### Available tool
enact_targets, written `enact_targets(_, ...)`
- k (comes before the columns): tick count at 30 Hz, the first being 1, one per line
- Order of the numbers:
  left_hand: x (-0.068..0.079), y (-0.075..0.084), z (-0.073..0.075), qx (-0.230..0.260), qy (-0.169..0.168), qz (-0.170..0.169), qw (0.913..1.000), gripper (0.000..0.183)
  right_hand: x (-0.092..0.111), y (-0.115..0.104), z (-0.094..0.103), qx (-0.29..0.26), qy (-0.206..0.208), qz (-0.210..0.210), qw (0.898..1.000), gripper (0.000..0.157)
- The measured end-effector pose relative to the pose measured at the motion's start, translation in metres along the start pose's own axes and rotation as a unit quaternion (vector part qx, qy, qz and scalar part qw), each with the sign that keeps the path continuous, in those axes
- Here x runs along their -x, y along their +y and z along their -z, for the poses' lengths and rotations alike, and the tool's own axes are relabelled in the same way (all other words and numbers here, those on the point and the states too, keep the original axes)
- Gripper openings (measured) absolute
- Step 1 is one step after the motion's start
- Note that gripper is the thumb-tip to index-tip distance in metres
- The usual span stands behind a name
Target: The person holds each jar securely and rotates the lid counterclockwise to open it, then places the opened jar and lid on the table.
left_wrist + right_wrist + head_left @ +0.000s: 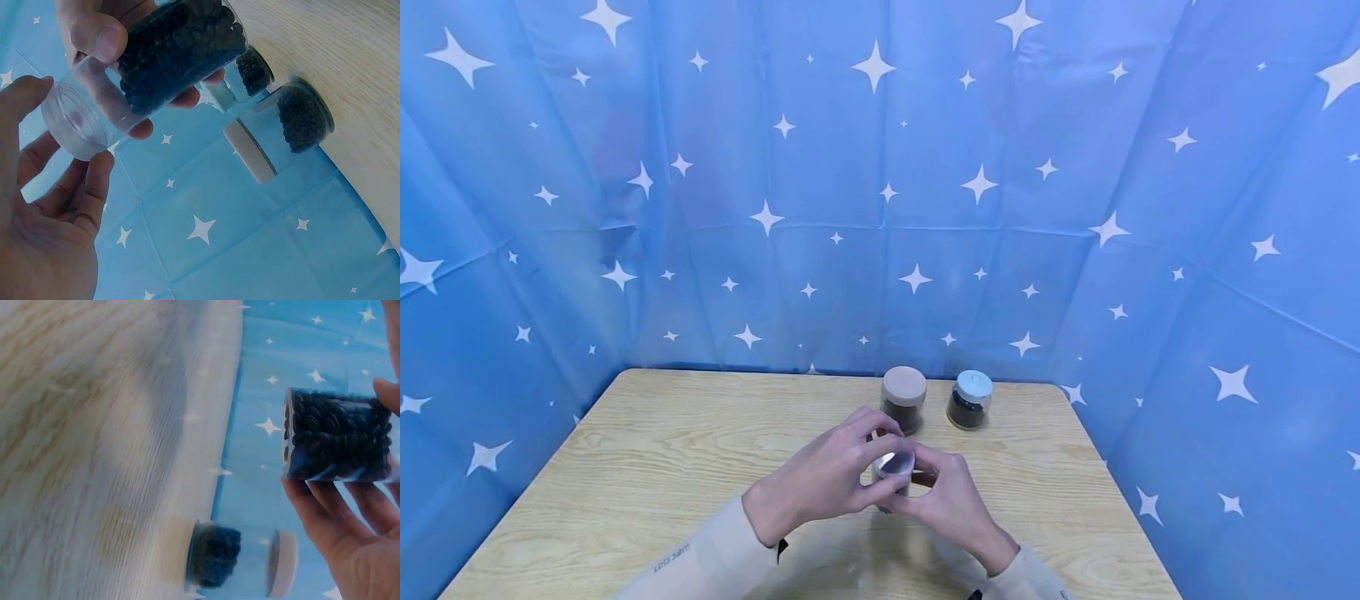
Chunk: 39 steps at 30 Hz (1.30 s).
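Observation:
A clear jar [181, 56] with dark, bean-like pieces in it stands upright between both hands. My right hand [951, 500] grips its side, the thumb on one face and the fingers on the other, as the right wrist view shows. The left hand [835, 471] pinches the clear lid [78, 125] at the jar's top, thumb on one side and fingertips on the opposite side. Through the lid, screw-like rings show. In the right wrist view the dark pieces [337, 434] fill the lower part of the jar; its top lies outside that picture.
Behind the hands stands a jar with a pinkish-beige lid [904, 386], and to its right a smaller jar with a light blue lid [973, 385]. Both hold dark contents. The wood-grain table [662, 467] ends at a blue star-printed curtain [820, 167].

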<state>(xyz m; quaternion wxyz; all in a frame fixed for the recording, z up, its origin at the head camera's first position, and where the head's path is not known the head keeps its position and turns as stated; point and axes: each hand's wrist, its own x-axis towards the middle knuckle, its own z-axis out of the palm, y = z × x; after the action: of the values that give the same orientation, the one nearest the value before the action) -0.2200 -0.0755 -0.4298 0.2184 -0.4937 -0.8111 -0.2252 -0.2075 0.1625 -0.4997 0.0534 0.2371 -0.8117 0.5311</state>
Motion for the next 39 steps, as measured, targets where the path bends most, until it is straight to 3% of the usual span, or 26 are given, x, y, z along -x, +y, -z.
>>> enact_targets(8, 0.0004, 0.0001, -0.0014, -0.004, -0.001, 0.019, 0.9998, 0.031, -0.0009, -0.0009, -0.0006, 0.005, -0.003, -0.002, 1.000, 0.048)
enact_targets(26, -0.0022, -0.0023, -0.0011, -0.003, -0.003, 0.011, 0.9999, 0.034, -0.0015, 0.0020, 0.0012, 0.004, -0.006, -0.022, 1.000, 0.049)
enact_targets(34, 0.0002, -0.0067, 0.0014, 0.004, -0.011, 0.004, 0.9999, 0.050, -0.0029, 0.0022, 0.0028, -0.003, -0.020, -0.019, 1.000, 0.042)
enact_targets(39, 0.0025, -0.0094, 0.0047, 0.018, -0.034, -0.001, 0.9993, 0.053, -0.0035, 0.0026, 0.0045, 0.007, -0.024, -0.009, 1.000, 0.041)
